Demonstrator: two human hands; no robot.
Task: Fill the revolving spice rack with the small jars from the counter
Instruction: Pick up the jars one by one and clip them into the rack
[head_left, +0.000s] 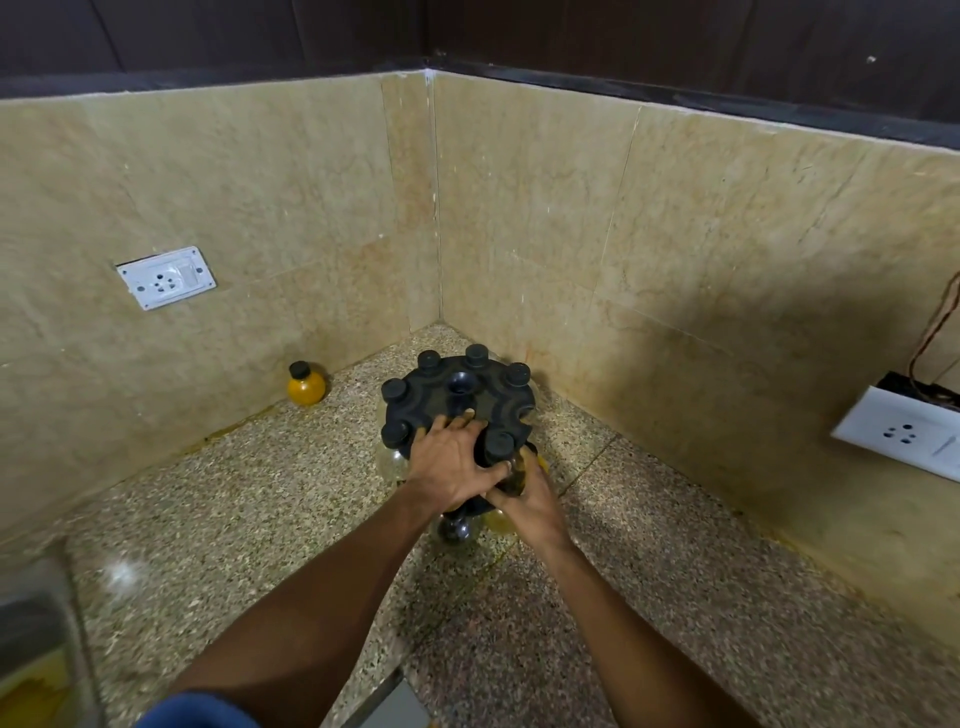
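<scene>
The black revolving spice rack (470, 395) stands on the speckled counter in the corner, with several black-capped jars hung around its rim. My left hand (451, 462) lies flat on the rack's near top edge, fingers spread. My right hand (524, 499) grips a small jar (511, 475) with dark contents at the rack's near right slot, its black cap (500, 444) showing above my fingers. A yellow-filled jar (306, 384) with a black cap stands alone on the counter against the left wall. Lower jars under the rack are mostly hidden by my hands.
Beige tiled walls meet in a corner right behind the rack. A white socket (166, 278) is on the left wall, another socket (904, 434) with loose wires on the right wall. A clear container (36, 639) sits at the lower left edge.
</scene>
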